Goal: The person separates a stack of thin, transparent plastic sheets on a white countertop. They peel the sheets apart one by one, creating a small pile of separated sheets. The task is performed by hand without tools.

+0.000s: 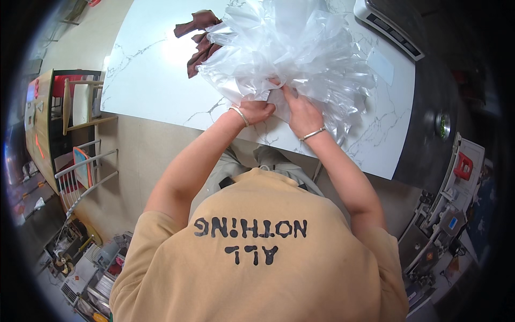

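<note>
A large heap of crinkled clear plastic bags [289, 44] lies on the white marble-patterned table [153, 80]. At the near edge of the heap, my left hand [255, 112] has its fingers curled on a fold of the plastic, and a bracelet circles its wrist. My right hand [303, 112] is just to the right, its fingers reaching into the film, its index finger extended; its fingertips are partly hidden by plastic, so its hold is unclear. Dark reddish-brown crumpled pieces [203, 52], of a material I cannot tell, stick out from the heap's left side.
A white device with a dark panel [396, 34] stands at the table's back right, near a pale blue flat piece [380, 65]. On the dark surface to the right sits a metal bowl with green bits [443, 125]. Chairs [86, 169] stand left of the table.
</note>
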Tool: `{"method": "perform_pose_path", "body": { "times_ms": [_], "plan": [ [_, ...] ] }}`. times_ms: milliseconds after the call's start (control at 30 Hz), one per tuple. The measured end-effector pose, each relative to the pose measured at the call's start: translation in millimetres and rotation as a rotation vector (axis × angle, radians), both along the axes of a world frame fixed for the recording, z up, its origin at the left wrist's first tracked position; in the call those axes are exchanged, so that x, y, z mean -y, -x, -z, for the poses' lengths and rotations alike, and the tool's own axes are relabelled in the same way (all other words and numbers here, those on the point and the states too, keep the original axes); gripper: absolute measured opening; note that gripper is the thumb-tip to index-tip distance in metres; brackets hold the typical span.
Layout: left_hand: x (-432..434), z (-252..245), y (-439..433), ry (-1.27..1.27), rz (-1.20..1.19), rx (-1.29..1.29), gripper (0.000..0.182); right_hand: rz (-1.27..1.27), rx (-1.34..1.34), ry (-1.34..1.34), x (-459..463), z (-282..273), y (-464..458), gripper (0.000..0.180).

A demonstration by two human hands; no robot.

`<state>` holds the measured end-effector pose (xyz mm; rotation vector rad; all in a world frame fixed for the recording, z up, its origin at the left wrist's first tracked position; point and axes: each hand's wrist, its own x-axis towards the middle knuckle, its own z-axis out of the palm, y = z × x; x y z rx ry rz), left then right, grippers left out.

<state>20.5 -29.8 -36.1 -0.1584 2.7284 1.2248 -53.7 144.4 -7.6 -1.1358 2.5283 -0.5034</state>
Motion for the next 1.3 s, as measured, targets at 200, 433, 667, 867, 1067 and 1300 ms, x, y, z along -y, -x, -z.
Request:
{"method": "perform_pose_path", "body": {
  "times_ms": [200,433,667,867,1067,1300],
  "plan": [
    [1.3,7.9,-3.4,0.026,0.016,-0.099,0.056,-0.072,-0.337,0.147,-28.1,1.9,-8.2,0.051],
    [3.7,5.8,-2.9,0.032,0.076,0.004,0.06,0.129,0.079,0.303,-2.8,5.4,6.1,0.008],
    [-15.7,1.0,15.1,0.043,-0.127,0.2,0.048,0.361,0.225,0.616,-62.5,-45.5,35.2,0.021],
    [-17.6,19.6,18.9,0.218,0.005,0.265,0.048,0.423,-0.017,0.529,-57.1,-83.0,22.8,0.01],
    [-23.6,30.5,10.4,0.15,-0.239,0.044,0.04,-0.085,0.504,0.702,4.5,-75.1,-37.5,0.018],
    [-5.8,27.0,4.6,0.1,-0.14,-0.228,0.051,0.077,-0.072,0.12,-4.7,4.4,-4.2,0.047]
  ]
}}
